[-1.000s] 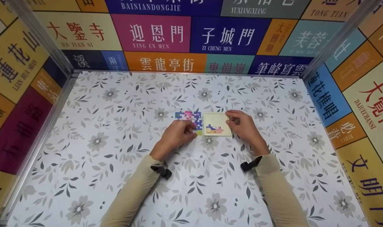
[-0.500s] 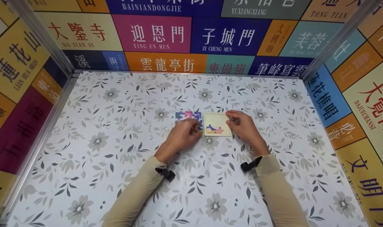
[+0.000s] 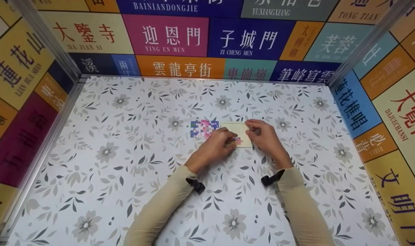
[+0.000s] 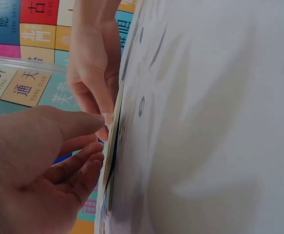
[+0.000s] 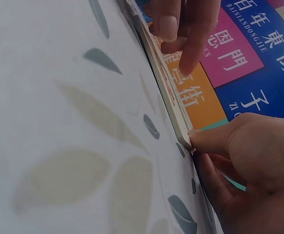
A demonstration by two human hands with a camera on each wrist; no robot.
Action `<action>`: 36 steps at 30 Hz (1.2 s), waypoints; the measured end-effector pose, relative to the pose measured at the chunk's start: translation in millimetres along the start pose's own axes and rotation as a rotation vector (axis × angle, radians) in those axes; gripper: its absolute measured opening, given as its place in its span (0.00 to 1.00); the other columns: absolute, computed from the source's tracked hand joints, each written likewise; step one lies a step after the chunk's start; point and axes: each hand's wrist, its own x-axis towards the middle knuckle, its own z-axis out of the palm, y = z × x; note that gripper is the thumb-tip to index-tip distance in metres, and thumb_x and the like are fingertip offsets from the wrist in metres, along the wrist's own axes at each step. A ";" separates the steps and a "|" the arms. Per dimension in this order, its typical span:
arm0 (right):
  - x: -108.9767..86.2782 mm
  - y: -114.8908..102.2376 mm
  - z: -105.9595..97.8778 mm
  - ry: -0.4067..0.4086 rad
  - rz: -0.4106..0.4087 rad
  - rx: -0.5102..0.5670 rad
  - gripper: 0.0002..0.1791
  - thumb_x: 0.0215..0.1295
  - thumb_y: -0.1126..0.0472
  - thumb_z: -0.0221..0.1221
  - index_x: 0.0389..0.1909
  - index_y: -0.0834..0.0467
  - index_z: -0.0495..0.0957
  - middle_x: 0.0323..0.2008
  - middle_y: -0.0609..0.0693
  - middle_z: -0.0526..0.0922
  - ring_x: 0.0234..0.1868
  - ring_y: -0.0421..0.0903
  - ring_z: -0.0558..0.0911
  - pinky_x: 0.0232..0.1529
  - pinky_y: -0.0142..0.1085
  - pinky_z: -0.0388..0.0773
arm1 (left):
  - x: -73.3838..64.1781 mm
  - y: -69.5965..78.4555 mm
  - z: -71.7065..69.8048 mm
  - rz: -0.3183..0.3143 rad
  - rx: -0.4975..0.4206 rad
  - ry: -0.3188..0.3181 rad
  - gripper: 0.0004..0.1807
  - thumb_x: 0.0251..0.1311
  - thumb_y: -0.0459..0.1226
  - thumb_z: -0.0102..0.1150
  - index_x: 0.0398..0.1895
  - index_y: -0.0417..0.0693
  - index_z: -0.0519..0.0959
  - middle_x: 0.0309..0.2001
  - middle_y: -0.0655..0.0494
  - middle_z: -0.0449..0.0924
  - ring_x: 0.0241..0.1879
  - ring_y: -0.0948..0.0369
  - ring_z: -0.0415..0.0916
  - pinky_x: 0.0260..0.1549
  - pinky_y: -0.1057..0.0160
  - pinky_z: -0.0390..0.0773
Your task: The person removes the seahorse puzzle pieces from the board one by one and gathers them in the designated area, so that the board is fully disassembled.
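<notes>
A shallow cream puzzle tray (image 3: 234, 127) lies flat on the table, with a few joined pink and blue jigsaw pieces (image 3: 239, 140) in its near part. My right hand (image 3: 265, 137) pinches the tray's right edge; in the right wrist view its thumb (image 5: 212, 138) lies on the corner. Over the tray's left part hovers my left hand (image 3: 214, 148), thumb and fingers loosely bent and apart in the left wrist view, nothing visible between them. A patch of joined jigsaw pieces (image 3: 201, 127), pink, blue and purple, lies just left of the tray, partly hidden by that hand.
The table (image 3: 142, 191) wears a white covering with grey flowers and leaves. Panels with large characters stand behind it and on both sides, with metal posts (image 3: 47, 41) at the corners. A dark strap device (image 3: 195, 185) sits on each wrist.
My left hand has moved right, from the jigsaw patch to over the tray's left part, uncovering more of the patch. The right hand has stayed at the tray's edge.
</notes>
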 end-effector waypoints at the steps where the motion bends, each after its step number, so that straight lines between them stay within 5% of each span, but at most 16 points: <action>1: 0.0 0.3 0.2 0.000 -0.001 -0.002 0.22 0.74 0.66 0.65 0.67 0.61 0.83 0.71 0.59 0.81 0.59 0.56 0.86 0.54 0.27 0.77 | 1.8 0.2 1.5 0.001 -0.007 -0.003 0.15 0.71 0.33 0.66 0.57 0.37 0.88 0.44 0.42 0.85 0.42 0.51 0.82 0.45 0.57 0.83; 5: -0.6 0.8 1.0 -0.009 0.015 -0.001 0.22 0.75 0.65 0.65 0.68 0.60 0.83 0.72 0.58 0.80 0.59 0.55 0.86 0.53 0.23 0.76 | 6.0 0.2 6.3 -0.022 -0.022 -0.029 0.14 0.72 0.34 0.65 0.56 0.39 0.88 0.45 0.43 0.84 0.42 0.53 0.80 0.43 0.60 0.81; 13: -1.0 0.5 0.4 -0.015 0.020 -0.009 0.22 0.75 0.64 0.65 0.69 0.59 0.83 0.72 0.56 0.80 0.62 0.55 0.85 0.61 0.41 0.80 | 6.7 -2.0 11.0 -0.047 0.013 -0.056 0.14 0.68 0.32 0.69 0.55 0.42 0.89 0.48 0.45 0.82 0.43 0.57 0.77 0.47 0.60 0.81; 22: -3.7 1.6 -0.9 -0.015 -0.010 0.016 0.22 0.76 0.65 0.64 0.69 0.61 0.82 0.72 0.58 0.80 0.59 0.57 0.86 0.52 0.25 0.78 | 6.7 -2.9 12.9 -0.044 0.002 -0.035 0.13 0.68 0.32 0.69 0.54 0.42 0.88 0.49 0.46 0.83 0.48 0.53 0.79 0.53 0.56 0.82; 36: -0.2 1.8 -2.2 -0.014 -0.018 -0.001 0.23 0.75 0.64 0.65 0.69 0.60 0.82 0.72 0.58 0.80 0.60 0.56 0.85 0.52 0.20 0.74 | 7.5 -3.6 13.2 -0.084 0.013 -0.026 0.14 0.69 0.34 0.71 0.56 0.43 0.87 0.53 0.46 0.79 0.51 0.52 0.80 0.58 0.56 0.82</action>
